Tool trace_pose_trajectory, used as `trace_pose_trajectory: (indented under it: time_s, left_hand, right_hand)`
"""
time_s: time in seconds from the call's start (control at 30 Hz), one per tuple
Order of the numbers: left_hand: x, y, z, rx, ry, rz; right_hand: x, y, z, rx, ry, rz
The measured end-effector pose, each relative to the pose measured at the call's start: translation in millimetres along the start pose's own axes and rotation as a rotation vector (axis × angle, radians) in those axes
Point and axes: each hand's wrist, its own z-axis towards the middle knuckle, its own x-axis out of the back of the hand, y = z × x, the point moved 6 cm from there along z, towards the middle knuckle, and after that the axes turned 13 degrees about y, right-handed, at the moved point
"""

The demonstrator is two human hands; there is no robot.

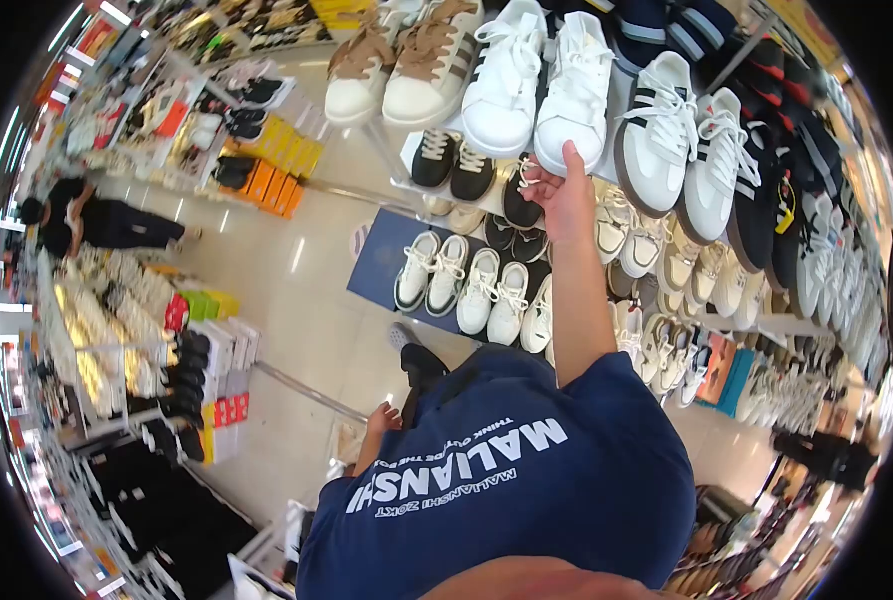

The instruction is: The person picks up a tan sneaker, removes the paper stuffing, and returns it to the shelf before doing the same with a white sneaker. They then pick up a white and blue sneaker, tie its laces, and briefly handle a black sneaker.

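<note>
My right hand (566, 200) reaches up to the shelf of shoes, its thumb on the toe of a white shoe (573, 90) and its fingers curled beneath the toe. The matching white shoe (504, 80) stands beside it on the left. Just below my fingers sits a black shoe (522, 205) with light laces, partly hidden by the hand. My left hand (384, 416) hangs low by my side with fingers apart, holding nothing.
White shoes with black stripes (656, 135) and cream shoes with brown laces (431, 65) flank the pair. Lower shelves hold more pairs, including white shoes (494, 295) on a blue board (376, 265). Another person (116, 222) stands in the aisle at left, near stacked boxes (231, 365).
</note>
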Motion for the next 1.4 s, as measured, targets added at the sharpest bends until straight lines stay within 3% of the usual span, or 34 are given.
trace_pose_trajectory:
  time_s: [0.13,0.2,0.37,0.47,0.57,0.67,0.77,0.83,0.9,0.93,1.0,1.03,1.07,1.13,1.2,1.27,1.3,1.37,1.4]
  left_hand:
    - [-16,107,31,-0.110,-0.079,0.116]
    - [-16,148,69,-0.158,-0.124,0.184]
    - [-9,283,65,-0.263,-0.231,0.451]
    - [-21,370,64,-0.428,-0.266,0.594]
    - [-55,454,-8,-0.619,-0.378,0.578]
    - [-100,507,-115,-0.747,-0.630,0.558]
    - [-138,514,-246,-0.890,-1.105,0.518]
    - [-157,495,-327,-0.967,-1.389,0.492]
    - [-166,461,-403,-1.016,-1.608,0.415]
    - [-166,439,-431,-0.983,-1.733,0.376]
    - [-192,400,-405,-0.838,-1.645,0.518]
    - [-211,374,-389,-0.624,-1.605,0.497]
    - [-229,349,-377,-0.412,-1.558,0.468]
    - [-229,341,-408,-0.583,-1.688,0.303]
    - [-221,343,-437,-0.799,-1.762,0.155]
    - [-227,339,-450,-0.951,-1.675,0.184]
    - [-224,339,-468,-0.992,-1.632,0.177]
    - [-236,330,-471,-0.893,-1.596,0.155]
    - [-240,328,-467,-0.986,-1.543,0.186]
  right_hand:
    - [-11,-3,-6,0.136,0.182,0.208]
    - [-10,-3,-16,0.210,0.162,0.198]
    - [3,18,-55,0.518,0.193,-0.050]
    - [-19,16,-106,0.670,-0.016,0.118]
    - [-38,12,-150,0.830,0.033,-0.011]
    - [-3,53,-158,0.715,0.029,-0.052]
    - [18,98,-164,0.332,0.121,0.204]
    - [-7,82,-195,0.738,-0.140,-0.396]
    - [-46,68,-215,0.575,-0.242,-0.082]
    - [-55,70,-218,0.549,-0.283,-0.074]
    - [-66,80,-223,0.556,-0.353,-0.204]
    - [-63,86,-226,0.589,-0.384,-0.344]
    - [-53,94,-226,0.480,-0.368,-0.252]
    - [-33,107,-222,0.260,-0.338,-0.069]
    - [-8,102,-219,0.284,-0.276,-0.258]
    - [23,104,-211,0.347,-0.244,-0.407]
    - [32,97,-209,0.391,-0.227,-0.318]
    - [47,82,-206,0.461,-0.183,-0.137]
    - [55,71,-207,0.513,-0.126,-0.172]
